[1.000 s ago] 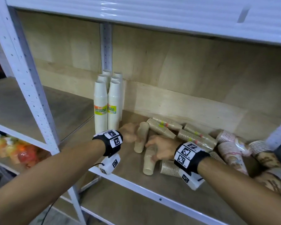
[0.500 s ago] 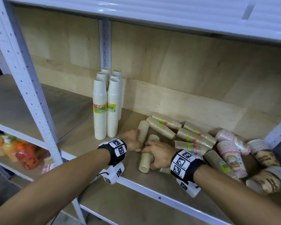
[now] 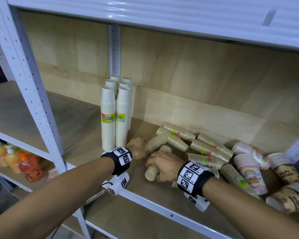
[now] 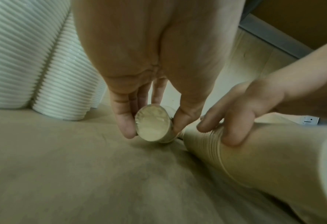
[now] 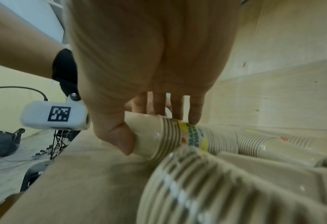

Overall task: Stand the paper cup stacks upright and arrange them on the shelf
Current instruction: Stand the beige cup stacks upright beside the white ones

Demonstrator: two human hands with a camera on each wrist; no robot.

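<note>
Several white cup stacks (image 3: 108, 118) stand upright at the shelf's back left. Tan cup stacks lie on their sides in a pile (image 3: 209, 149) on the wooden shelf board (image 3: 162, 192), with pink patterned stacks (image 3: 248, 168) and brown patterned stacks (image 3: 288, 171) further right. My left hand (image 3: 136, 150) pinches the narrow base end of one lying tan stack (image 3: 156, 141); the left wrist view shows its round base (image 4: 152, 123) between thumb and fingers. My right hand (image 3: 161, 167) grips a second lying tan stack (image 3: 150, 173), which carries a yellow label (image 5: 195, 137).
A white perforated upright (image 3: 33, 87) stands left of the hands, and the upper shelf (image 3: 162, 14) hangs low overhead. Orange bottles (image 3: 12, 159) sit on a lower shelf at the left. The metal front rail (image 3: 154, 203) runs just under my wrists.
Both hands have drawn slightly toward the shelf's front edge with their tan stacks. The right hand's stack has swung so that its base points to the front left.
</note>
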